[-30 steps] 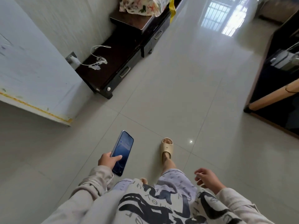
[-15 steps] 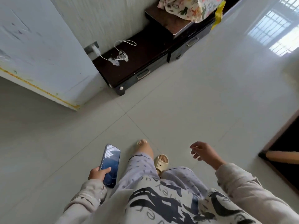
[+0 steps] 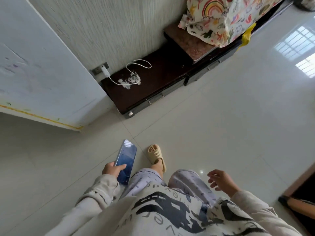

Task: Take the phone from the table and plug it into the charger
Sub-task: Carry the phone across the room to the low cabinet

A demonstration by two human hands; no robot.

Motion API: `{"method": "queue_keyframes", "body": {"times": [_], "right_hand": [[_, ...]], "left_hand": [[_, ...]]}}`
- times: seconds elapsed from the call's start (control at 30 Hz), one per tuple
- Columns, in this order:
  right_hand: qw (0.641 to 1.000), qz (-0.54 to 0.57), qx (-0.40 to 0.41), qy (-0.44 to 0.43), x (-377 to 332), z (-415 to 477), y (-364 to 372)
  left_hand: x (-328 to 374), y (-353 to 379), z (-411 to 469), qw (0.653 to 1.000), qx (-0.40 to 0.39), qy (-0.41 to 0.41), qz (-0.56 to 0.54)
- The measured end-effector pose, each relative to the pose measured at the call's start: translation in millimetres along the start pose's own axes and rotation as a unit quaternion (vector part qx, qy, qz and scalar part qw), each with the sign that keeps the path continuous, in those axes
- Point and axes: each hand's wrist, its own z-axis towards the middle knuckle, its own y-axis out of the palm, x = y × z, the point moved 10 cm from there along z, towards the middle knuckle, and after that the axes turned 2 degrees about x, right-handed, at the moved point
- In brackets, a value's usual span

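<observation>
My left hand [image 3: 113,169] grips a dark blue phone [image 3: 127,160], screen up, held low above the tiled floor. A white charger [image 3: 105,71] sits plugged into a wall socket [image 3: 99,68] ahead. Its white cable [image 3: 136,72] lies in loops on the top of a low dark cabinet [image 3: 153,86]. The cable's free end rests near a white worn patch on the cabinet top. My right hand [image 3: 221,182] hangs at my side, fingers apart, holding nothing. The phone is well short of the charger, roughly a step away.
A white door or panel [image 3: 42,74] juts out at the left, beside the socket. A patterned cloth [image 3: 230,17] covers something on the raised part of the cabinet. A dark wooden piece of furniture [image 3: 301,198] edges in at the lower right. My sandalled foot [image 3: 156,156] stands on glossy tiles.
I have walked closer to the cabinet and charger, which now look larger and more central. The phone stays in my left hand; my feet have swapped forward.
</observation>
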Motion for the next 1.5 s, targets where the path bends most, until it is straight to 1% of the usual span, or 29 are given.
{"method": "queue_keyframes", "body": {"times": [0.1,0.17,0.3,0.37,0.43,0.53,0.6,0.63,0.73,0.83,0.97,1.1,1.27,1.5], "right_hand": [[1.000,0.000,-0.013,0.014,-23,12,-7],[1.000,-0.014,-0.011,0.013,-40,21,-16],[0.999,-0.035,-0.020,0.017,-67,34,-24],[1.000,-0.021,-0.018,0.006,-84,30,-30],[0.995,-0.081,-0.045,-0.025,-168,84,-57],[0.992,-0.101,-0.064,-0.027,-185,81,-58],[0.990,-0.113,-0.081,-0.030,-198,85,-52],[0.989,-0.116,-0.083,-0.030,-214,92,-56],[0.985,-0.131,-0.087,-0.072,-280,114,-71],[0.978,-0.144,-0.102,-0.109,-335,131,-78],[0.970,-0.166,-0.108,-0.144,-384,146,-84],[0.962,-0.189,-0.124,-0.155,-401,159,-84],[0.954,-0.236,-0.125,-0.137,-391,175,-79],[0.945,-0.279,-0.141,-0.098,-393,226,-55]], "left_hand": [[57,-4,10,0.999,-0.018,0.034,-0.015],[86,-5,18,0.997,-0.020,0.041,-0.057],[115,-9,34,0.994,-0.017,0.031,-0.102],[125,-4,28,0.993,-0.028,0.037,-0.109],[145,-10,63,0.988,0.007,-0.026,-0.154],[149,-9,51,0.992,-0.003,-0.020,-0.127],[138,-10,51,0.991,-0.005,-0.040,-0.125],[133,-9,48,0.990,-0.006,-0.061,-0.130],[122,-10,45,0.981,0.005,-0.117,-0.158],[114,-8,46,0.975,0.017,-0.155,-0.158],[105,-2,46,0.968,0.046,-0.188,-0.162],[112,8,46,0.964,0.044,-0.207,-0.163],[139,13,64,0.967,0.037,-0.189,-0.166],[188,23,131,0.963,0.023,-0.188,-0.189]]}}
